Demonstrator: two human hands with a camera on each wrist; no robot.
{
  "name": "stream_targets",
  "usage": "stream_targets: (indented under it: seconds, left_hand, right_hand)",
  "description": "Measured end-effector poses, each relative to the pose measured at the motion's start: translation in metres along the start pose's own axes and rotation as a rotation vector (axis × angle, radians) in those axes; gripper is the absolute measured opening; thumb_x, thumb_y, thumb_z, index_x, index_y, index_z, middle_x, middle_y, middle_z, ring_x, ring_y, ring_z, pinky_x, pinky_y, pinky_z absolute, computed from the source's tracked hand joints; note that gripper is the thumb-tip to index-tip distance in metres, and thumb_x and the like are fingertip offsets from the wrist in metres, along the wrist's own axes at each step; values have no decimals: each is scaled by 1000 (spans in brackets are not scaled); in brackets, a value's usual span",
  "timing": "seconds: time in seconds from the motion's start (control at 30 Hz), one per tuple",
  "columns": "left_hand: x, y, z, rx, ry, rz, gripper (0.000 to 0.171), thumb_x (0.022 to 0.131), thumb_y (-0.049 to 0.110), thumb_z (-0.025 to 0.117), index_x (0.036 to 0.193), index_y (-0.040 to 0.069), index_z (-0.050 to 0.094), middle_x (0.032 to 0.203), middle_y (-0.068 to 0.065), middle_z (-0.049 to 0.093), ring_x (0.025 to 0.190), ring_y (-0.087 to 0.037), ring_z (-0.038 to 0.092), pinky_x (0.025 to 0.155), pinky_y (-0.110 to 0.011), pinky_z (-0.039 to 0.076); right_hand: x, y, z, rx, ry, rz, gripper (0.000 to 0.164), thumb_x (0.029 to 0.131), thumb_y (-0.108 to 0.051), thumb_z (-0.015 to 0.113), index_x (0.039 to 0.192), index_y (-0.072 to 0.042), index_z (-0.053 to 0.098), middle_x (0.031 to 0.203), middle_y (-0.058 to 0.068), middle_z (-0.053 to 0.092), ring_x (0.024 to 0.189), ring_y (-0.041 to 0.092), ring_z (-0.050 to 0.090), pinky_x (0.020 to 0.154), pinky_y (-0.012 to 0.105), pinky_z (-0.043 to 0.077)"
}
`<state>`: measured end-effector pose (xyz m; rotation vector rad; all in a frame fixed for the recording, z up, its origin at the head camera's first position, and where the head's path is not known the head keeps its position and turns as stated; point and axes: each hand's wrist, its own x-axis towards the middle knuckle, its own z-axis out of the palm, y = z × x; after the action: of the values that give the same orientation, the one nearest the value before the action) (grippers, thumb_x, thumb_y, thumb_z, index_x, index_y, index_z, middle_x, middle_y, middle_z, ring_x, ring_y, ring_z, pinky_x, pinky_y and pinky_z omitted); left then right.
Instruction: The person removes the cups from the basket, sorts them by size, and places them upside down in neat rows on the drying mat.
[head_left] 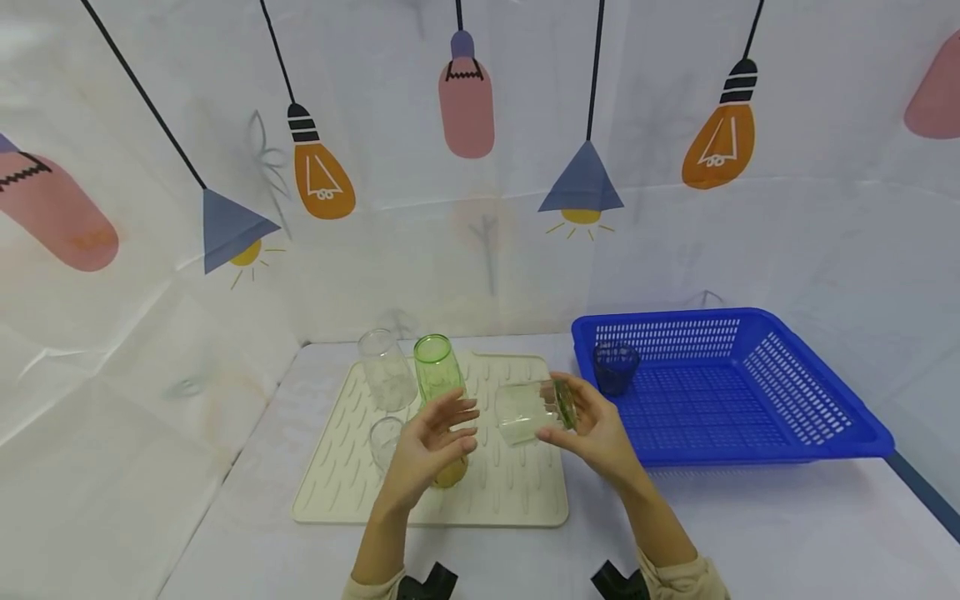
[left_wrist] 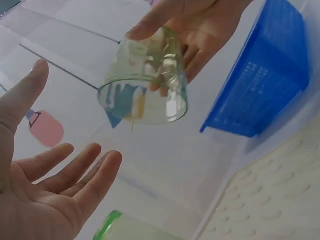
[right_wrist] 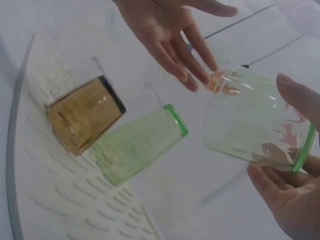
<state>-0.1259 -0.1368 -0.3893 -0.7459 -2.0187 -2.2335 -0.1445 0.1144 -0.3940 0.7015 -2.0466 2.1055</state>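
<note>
My right hand (head_left: 600, 433) grips a clear, green-tinted drinking glass (head_left: 519, 412) by one end, thumb on one side and fingers on the other. The glass lies sideways in the air above a cream ribbed mat (head_left: 517, 492). Facing it, my left hand (head_left: 433, 446) has its fingers spread, apart from the glass, and holds nothing. Behind the left hand stand a green glass (head_left: 437, 367) and an amber glass (right_wrist: 87, 115), the latter mostly hidden in the head view. A tall clear glass (head_left: 387, 375) and a shorter clear glass (head_left: 382, 440) are on the mat's left side.
To the right sits a blue plastic basket (head_left: 825, 392) with slotted walls. In its left corner is a dark blue glass (head_left: 615, 368). A white sheet printed with hanging lamps (head_left: 581, 187) rises behind the white-covered table (head_left: 750, 533).
</note>
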Motion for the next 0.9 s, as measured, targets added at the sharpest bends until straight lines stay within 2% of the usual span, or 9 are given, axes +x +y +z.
stream_targets:
  seconds: [0.1,0.23,0.37,0.47,0.53,0.63,0.7,0.77,0.9]
  left_hand:
    - [-12,3,-16,119,104,25,52,81,-6,67,129,-8,47,118,-23,58,109,-24,60,89,-30,53]
    - [-30,5,-38,276,303,80,42,79,-12,66,119,-10,55,104,-10,66,96,-13,64,80,-24,55]
    - [-47,3,-61,475,490,83,36,78,-11,68,113,-8,60,97,-10,68,87,-8,64,74,-17,54]
    - [-60,0,-80,729,558,26,38,78,-2,73,114,-7,61,99,-15,68,89,-17,64,74,-22,55]
    - [-70,-3,-93,889,550,-44,42,79,4,74,116,-9,59,104,-23,66,94,-31,63,78,-35,55]
    - [-83,-8,-113,1060,477,-178,52,81,13,73,122,-13,53,115,-34,57,104,-49,55,86,-57,49]
    - [-90,-12,-126,1097,408,-288,58,85,18,69,126,-17,46,122,-40,49,112,-56,46,90,-64,42]
    - [-95,-17,-138,1133,351,-377,62,88,22,66,128,-19,42,126,-42,44,115,-58,42,94,-65,38]
    - [-101,-28,-155,1154,279,-495,68,89,25,65,130,-21,36,128,-43,40,117,-57,40,98,-63,35]
  right_hand:
    - [0,5,-1,-71,6,43,73,71,6,76,134,9,40,122,27,55,109,9,57,92,16,47]
    - [0,12,0,-154,6,79,75,70,-1,80,134,6,42,127,23,55,117,20,54,96,17,43]
    - [0,18,4,-178,7,99,75,69,-2,81,133,4,43,130,23,53,121,32,49,102,35,42]
    - [1,22,9,-201,2,110,75,70,-4,81,134,5,43,133,25,50,123,36,48,104,46,38]
    - [1,25,12,-234,-4,119,76,72,-8,81,136,6,41,136,25,47,125,37,45,104,49,37]
    - [0,28,18,-292,-22,137,79,75,-14,80,139,6,37,141,24,42,130,38,40,103,52,37]
    - [-1,30,20,-330,-32,134,80,76,-16,79,140,6,36,141,25,41,129,39,40,100,56,40]
    - [-1,32,22,-362,-37,124,80,76,-17,79,140,5,37,139,25,44,126,40,43,96,58,43]
    - [-1,37,25,-399,-48,92,79,73,-17,81,138,4,42,131,24,53,118,38,52,88,57,48]
